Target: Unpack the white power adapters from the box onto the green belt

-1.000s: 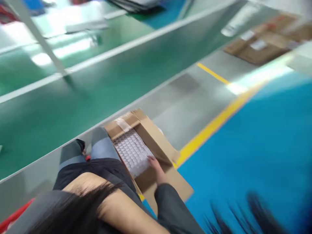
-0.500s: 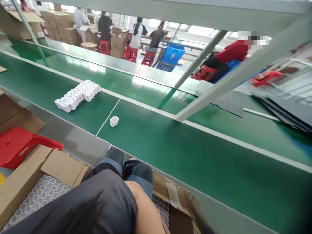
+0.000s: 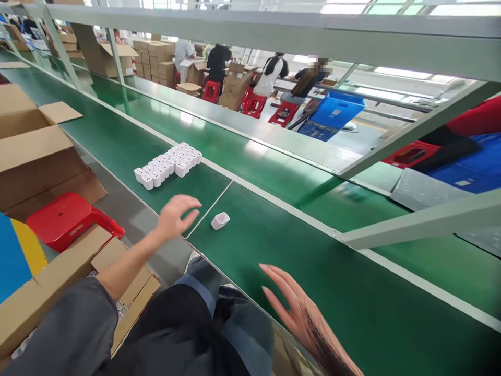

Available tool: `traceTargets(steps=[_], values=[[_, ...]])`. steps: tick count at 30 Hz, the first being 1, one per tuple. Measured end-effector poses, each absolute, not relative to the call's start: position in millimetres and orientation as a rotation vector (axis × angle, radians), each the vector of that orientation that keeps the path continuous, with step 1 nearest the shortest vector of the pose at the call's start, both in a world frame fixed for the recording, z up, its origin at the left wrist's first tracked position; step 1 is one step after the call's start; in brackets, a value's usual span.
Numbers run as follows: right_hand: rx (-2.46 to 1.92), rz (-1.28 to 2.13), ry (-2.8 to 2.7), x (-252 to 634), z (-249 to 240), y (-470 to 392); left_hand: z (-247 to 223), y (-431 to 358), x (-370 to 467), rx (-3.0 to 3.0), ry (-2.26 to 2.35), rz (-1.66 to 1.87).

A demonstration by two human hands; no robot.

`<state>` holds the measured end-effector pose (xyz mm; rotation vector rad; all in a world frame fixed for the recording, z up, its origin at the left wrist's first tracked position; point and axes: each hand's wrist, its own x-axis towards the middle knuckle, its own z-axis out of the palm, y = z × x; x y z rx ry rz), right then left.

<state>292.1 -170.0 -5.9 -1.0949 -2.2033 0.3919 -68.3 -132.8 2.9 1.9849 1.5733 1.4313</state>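
Observation:
A single white plastic housing [image 3: 220, 221], hollow with its opening showing, rests tilted on the green belt [image 3: 258, 230], just right of a thin white line. To its left, my left hand [image 3: 177, 215] hovers over the belt's near edge, thumb and fingers apart and nothing between them. My right hand [image 3: 287, 300] is over the belt nearer to me, fingers spread and also holding nothing. It is apart from the housing. Beyond my left hand stands a block of several white plastic pieces [image 3: 168, 164] with small dark slots on top, packed side by side.
Open cardboard boxes [image 3: 35, 151] and a red stool [image 3: 70, 219] stand at left. Another carton [image 3: 50, 292] lies beside my legs. Slanted metal posts [image 3: 422, 222] rise from the belt's far side. Across the line, people sit near blue crates [image 3: 336, 112].
The view has swung, so the belt scene sits further right and lower. Both hands have come in over the belt, open. The single housing now looks more tilted.

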Motion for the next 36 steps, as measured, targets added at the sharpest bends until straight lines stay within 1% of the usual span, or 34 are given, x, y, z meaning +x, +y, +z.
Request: traceTargets(steps=[1,3,4,6,8,11,17,25,30,36], values=[[-1.050,0.378,-2.309,273,-14,-152,-2,-118,-96,2.026,1.839,1.400],[-0.976,0.315,-2.376,237,-33,-119,-9,-91,-145,1.971,2.314,1.196],[-0.955,0.289,-2.360,222,-41,-106,-11,-79,-164,1.929,2.468,1.056],[-0.942,0.290,-2.302,204,-56,-88,-15,-59,-190,1.839,2.626,0.788],[-0.965,0.332,-2.239,201,-65,-80,-19,-45,-202,1.768,2.653,0.606],[-1.042,0.389,-2.080,210,-72,-78,-25,-32,-204,1.711,2.659,0.519],[-1.080,0.439,-1.994,215,-72,-77,-30,-27,-203,1.718,2.720,0.504],[-1.097,0.484,-1.974,214,-72,-77,-16,-22,-207,1.677,2.657,0.438],[-1.094,0.507,-1.980,214,-71,-77,-17,-15,-205,1.584,2.653,0.456],[-1.106,0.533,-1.974,213,-73,-77,-21,-20,-205,1.635,2.680,0.554]])
